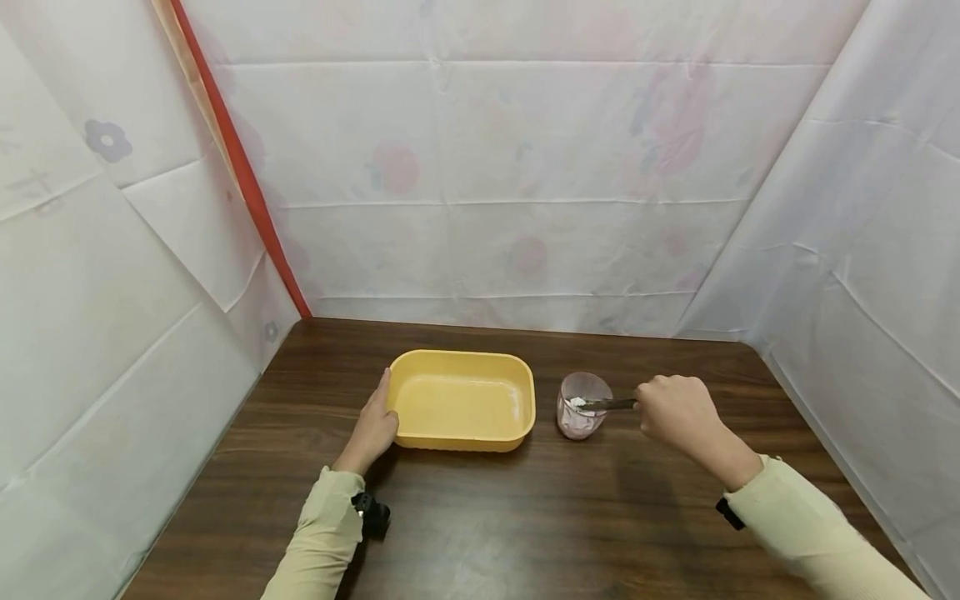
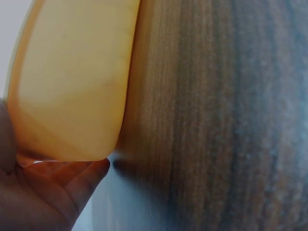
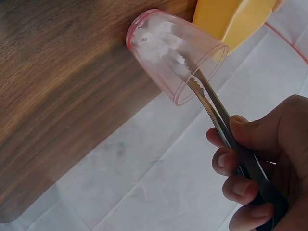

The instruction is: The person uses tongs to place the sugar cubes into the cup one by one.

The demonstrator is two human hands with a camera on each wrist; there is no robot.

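Observation:
A yellow rectangular plastic tub (image 1: 461, 440) stands on the table. My left hand (image 1: 371, 429) holds it by its left end, thumb at the rim and fingers against the outer wall in the left wrist view. To the tub's right stands a clear pinkish cup (image 1: 585, 383) with soft white stuff (image 3: 159, 41) in it, perhaps cotton. My right hand (image 1: 678, 417) grips dark metal tongs (image 3: 221, 120), thumb on one side and fingers curled round the other. The tongs' serrated tips reach inside the cup's mouth, close to the white stuff; whether they pinch any is unclear.
The dark wood-grain table (image 1: 480, 517) is bordered by white patterned sheets (image 1: 525, 167) at the back and both sides. A red strip (image 1: 240, 167) runs down the back left corner. A small black device (image 1: 371, 515) is strapped at the left wrist.

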